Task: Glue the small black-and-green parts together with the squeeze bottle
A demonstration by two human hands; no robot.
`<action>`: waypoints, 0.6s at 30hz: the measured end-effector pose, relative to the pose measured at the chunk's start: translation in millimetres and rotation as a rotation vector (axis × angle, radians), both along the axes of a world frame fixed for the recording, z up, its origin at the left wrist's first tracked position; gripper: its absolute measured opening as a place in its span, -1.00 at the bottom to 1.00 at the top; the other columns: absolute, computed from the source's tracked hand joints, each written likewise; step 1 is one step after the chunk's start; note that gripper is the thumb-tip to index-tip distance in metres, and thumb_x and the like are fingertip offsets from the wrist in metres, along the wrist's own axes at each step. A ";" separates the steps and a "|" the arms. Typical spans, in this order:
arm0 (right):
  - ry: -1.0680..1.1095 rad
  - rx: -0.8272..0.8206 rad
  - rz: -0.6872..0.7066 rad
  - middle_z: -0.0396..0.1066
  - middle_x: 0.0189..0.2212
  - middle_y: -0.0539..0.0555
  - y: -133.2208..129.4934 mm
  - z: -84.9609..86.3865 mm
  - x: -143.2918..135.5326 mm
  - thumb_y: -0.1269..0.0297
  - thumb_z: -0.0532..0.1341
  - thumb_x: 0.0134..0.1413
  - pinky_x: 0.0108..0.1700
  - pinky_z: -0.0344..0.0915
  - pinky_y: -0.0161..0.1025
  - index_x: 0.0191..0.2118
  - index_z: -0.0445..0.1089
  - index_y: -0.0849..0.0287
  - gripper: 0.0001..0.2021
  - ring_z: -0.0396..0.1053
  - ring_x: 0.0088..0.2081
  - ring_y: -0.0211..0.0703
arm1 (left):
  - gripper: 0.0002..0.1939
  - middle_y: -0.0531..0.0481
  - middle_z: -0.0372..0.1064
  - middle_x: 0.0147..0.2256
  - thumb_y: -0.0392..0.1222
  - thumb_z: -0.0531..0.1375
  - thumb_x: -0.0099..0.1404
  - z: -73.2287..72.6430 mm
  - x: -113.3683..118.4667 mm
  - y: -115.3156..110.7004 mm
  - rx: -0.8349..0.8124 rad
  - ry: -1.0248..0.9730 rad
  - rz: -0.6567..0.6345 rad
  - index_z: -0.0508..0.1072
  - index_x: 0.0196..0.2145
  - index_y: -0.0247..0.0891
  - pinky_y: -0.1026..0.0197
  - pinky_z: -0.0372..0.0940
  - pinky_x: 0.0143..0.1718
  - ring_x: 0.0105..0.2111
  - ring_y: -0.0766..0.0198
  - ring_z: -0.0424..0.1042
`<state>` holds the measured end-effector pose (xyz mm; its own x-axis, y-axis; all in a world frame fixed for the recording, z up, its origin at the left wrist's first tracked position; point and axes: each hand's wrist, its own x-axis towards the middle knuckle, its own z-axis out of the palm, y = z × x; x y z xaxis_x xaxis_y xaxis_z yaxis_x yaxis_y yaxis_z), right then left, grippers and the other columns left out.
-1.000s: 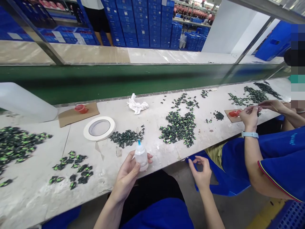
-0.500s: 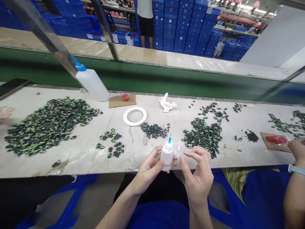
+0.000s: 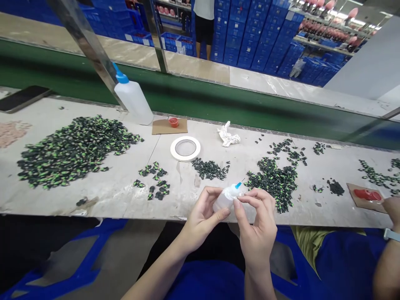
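Note:
My left hand (image 3: 204,214) is wrapped round a small white squeeze bottle (image 3: 225,198), which leans to the right with its blue needle tip up. Beside the bottle's neck is my right hand (image 3: 258,223), thumb and index finger pinched together; whatever is between those fingertips is too small to name. Just beyond my hands lie a heap of small black pieces (image 3: 210,169) and, to the right, a larger heap of black and green pieces (image 3: 275,181). A white tape roll (image 3: 173,155) lies flat behind them.
A large bottle with a blue cap (image 3: 135,102) leans by a metal post. Near it, a red cup (image 3: 173,122) sits on cardboard. Crumpled paper (image 3: 229,135) lies at the back. A big black-green heap (image 3: 75,152) is left; a co-worker's hand (image 3: 393,208) is at far right.
The small bottle has tipped from upright to leaning right. My right thumb and index finger, apart before, have closed beside its neck. The whole view has shifted somewhat.

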<state>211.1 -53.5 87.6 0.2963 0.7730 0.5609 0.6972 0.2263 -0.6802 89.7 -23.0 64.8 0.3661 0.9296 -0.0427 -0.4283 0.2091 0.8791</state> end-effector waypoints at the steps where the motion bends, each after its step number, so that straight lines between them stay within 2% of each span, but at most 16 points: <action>1: 0.009 -0.015 -0.010 0.30 -0.30 0.05 0.6 -0.8 -0.2 0.33 0.22 0.14 -0.11 0.28 -0.09 -0.32 0.41 0.09 -0.97 0.26 -0.14 -0.09 | -0.72 -0.06 0.43 -0.19 -0.15 0.31 0.18 0.2 0.7 0.1 -0.002 0.016 0.027 0.36 -0.19 -0.23 0.18 0.29 -0.08 -0.12 0.18 0.41; 3: 0.061 -0.060 -0.014 0.30 -0.29 0.06 1.8 -3.5 -0.5 0.30 0.21 0.16 -0.10 0.28 -0.11 -0.33 0.39 0.10 -0.95 0.26 -0.14 -0.10 | -0.71 -0.06 0.44 -0.19 -0.14 0.32 0.16 0.1 2.3 -0.1 -0.016 0.038 0.081 0.36 -0.20 -0.23 0.16 0.29 -0.07 -0.11 0.16 0.41; 6: 0.238 -0.146 0.053 0.29 -0.27 0.08 4.2 -6.7 -2.0 0.25 0.17 0.18 -0.09 0.29 -0.14 -0.34 0.36 0.13 -0.89 0.28 -0.13 -0.11 | -0.70 -0.06 0.45 -0.18 -0.11 0.33 0.14 -0.3 4.5 -1.4 -0.049 0.029 0.119 0.37 -0.22 -0.23 0.16 0.30 -0.08 -0.11 0.14 0.42; 10: 0.510 -0.191 0.149 0.30 -0.31 0.07 7.6 -5.1 -6.3 0.22 0.15 0.19 -0.17 0.34 -0.23 -0.36 0.34 0.14 -0.86 0.33 -0.19 -0.16 | -0.68 -0.11 0.46 -0.14 -0.06 0.30 0.17 -0.7 5.2 -3.3 -0.070 0.028 0.078 0.38 -0.19 -0.25 0.16 0.31 -0.10 -0.10 0.12 0.42; 18: 0.805 -0.231 0.247 0.36 -0.35 0.03 10.5 -9.1 -1.9 0.21 0.27 0.07 -0.19 0.36 -0.26 -0.41 0.39 0.15 -0.86 0.37 -0.25 -0.19 | -0.71 -0.12 0.46 -0.13 -0.08 0.28 0.20 -7.0 1.0 -1.6 0.008 0.017 0.056 0.37 -0.18 -0.24 0.17 0.31 -0.12 -0.10 0.13 0.42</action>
